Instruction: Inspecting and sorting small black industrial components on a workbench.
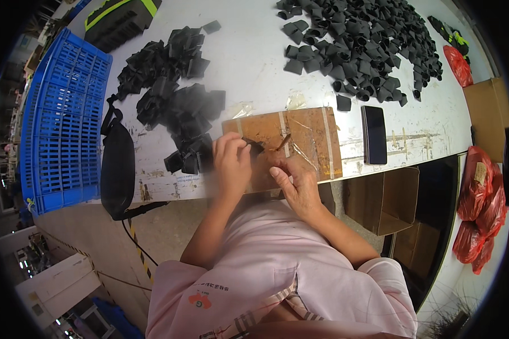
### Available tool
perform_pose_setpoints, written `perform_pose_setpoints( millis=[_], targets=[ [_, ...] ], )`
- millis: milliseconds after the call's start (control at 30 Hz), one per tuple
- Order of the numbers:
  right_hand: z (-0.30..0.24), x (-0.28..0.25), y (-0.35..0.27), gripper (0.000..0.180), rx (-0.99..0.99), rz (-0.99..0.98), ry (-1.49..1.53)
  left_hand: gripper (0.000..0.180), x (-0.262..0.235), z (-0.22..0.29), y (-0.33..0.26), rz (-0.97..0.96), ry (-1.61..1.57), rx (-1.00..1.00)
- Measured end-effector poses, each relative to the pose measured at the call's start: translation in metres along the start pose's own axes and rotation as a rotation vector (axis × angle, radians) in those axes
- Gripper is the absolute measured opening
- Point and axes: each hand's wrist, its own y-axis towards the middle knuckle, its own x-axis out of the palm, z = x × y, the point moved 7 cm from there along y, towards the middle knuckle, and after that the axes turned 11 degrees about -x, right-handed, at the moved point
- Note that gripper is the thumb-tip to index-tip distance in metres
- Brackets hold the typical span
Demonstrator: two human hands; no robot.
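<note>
My left hand is closed at the left part of a brown board, its fingers pinching a small black fabric piece. Close beside it on the right, my right hand is curled, thumb bent toward the index finger. A thin brown pointed strip stands out just beyond its fingers; whether the hand grips it is unclear. Left of my left hand lies a heap of flat black fabric pieces. Farther off to the right spreads a large pile of black folded, tube-shaped pieces.
A dark phone lies right of the board. On the left are a blue plastic crate and a black pouch at the table edge. Cardboard boxes stand beneath the table; red plastic bags hang at right.
</note>
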Motion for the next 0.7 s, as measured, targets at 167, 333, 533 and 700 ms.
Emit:
perform_pose_setpoints(
  millis=[167,333,533,700],
  targets=[
    [-0.008,-0.004,0.003,0.021,-0.003,0.226,0.333,0.012,0.003,0.015,-0.018,-0.306,-0.831,-0.476],
    [0.011,-0.005,0.001,0.017,0.16,0.198,0.698,0.023,0.002,0.038,-0.027,-0.436,-1.115,-0.623],
    [0.013,-0.004,0.006,0.016,0.42,0.004,1.128,0.017,0.008,0.044,-0.021,-0.775,-1.31,-0.918],
    [0.01,0.001,0.006,0.015,0.457,-0.07,1.164,0.007,0.01,0.037,-0.019,-0.819,-1.117,-0.815]
  ],
)
